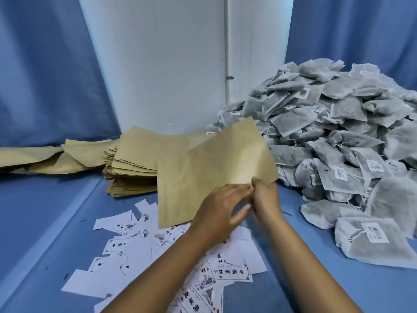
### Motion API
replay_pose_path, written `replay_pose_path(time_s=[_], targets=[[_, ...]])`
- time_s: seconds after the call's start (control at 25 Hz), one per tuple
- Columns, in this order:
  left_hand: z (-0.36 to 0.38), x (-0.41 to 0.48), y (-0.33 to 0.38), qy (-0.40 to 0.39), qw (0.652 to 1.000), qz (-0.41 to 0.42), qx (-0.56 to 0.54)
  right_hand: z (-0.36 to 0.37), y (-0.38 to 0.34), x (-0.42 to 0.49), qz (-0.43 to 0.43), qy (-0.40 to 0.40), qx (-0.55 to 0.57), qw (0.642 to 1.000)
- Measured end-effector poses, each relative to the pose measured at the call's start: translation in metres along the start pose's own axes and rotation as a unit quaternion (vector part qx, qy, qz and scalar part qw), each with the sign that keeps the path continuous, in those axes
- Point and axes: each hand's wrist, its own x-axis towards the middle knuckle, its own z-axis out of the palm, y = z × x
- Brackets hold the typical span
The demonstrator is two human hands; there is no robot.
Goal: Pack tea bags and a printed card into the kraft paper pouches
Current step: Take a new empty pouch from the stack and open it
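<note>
Far left, we see crumpled kraft paper sheets (33, 158) lying slack on blue cloth surface (45, 211). Beside them, stack of flat kraft pouches (133, 161), edges ragged, matte tan. Near centre, scattered printed cards (126, 247), thin white rectangles with black characters. Above cards we note one kraft pouch (203, 175), held up, slightly bowed. Left hand (220, 211) and right hand (265, 199) both pinch its near right edge, fingertips meeting. Right, heaped tea bags (338, 132), grey fibrous squares with strings and white tags.

right: tea bag heap (338, 136) | left: bare cloth (45, 211) | ahead: pouch stack (133, 163)
</note>
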Motion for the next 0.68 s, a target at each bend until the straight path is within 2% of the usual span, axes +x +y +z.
replay_pose_path(time_s=[0.08,0.12,0.16,0.24,0.32,0.36,0.44,0.48,0.52,0.6,0.68], targets=[[-0.018,-0.016,-0.029,-0.122,0.975,0.019,0.184,-0.018,-0.006,0.011,0.026,0.075,0.098,0.992],[-0.028,-0.024,-0.045,-0.163,0.954,0.011,0.253,-0.029,-0.011,0.016,0.041,0.076,0.150,0.985],[-0.036,-0.032,-0.058,-0.169,0.941,0.002,0.295,-0.039,-0.014,0.020,0.066,0.066,0.192,0.977],[-0.049,-0.041,-0.070,-0.143,0.947,-0.009,0.286,-0.047,-0.018,0.022,0.116,0.045,0.253,0.959],[-0.061,-0.041,-0.072,-0.053,0.980,0.010,0.190,-0.047,-0.019,0.022,0.160,0.043,0.296,0.941],[-0.068,-0.037,-0.068,-0.024,0.984,0.039,0.171,-0.045,-0.019,0.021,0.185,0.029,0.304,0.934],[-0.085,-0.024,-0.054,0.013,0.971,0.086,0.222,-0.040,-0.022,0.014,0.229,-0.047,0.342,0.910],[-0.095,-0.015,-0.044,0.056,0.965,0.056,0.251,-0.037,-0.024,0.009,0.235,-0.108,0.369,0.893],[-0.106,-0.006,-0.032,0.111,0.959,-0.015,0.260,-0.035,-0.026,0.003,0.238,-0.165,0.379,0.879],[-0.129,0.012,-0.007,0.206,0.929,-0.144,0.272,-0.028,-0.025,-0.007,0.205,-0.273,0.311,0.887],[-0.141,0.024,0.023,0.226,0.907,-0.142,0.326,-0.017,-0.020,-0.019,0.159,-0.392,0.214,0.881]])
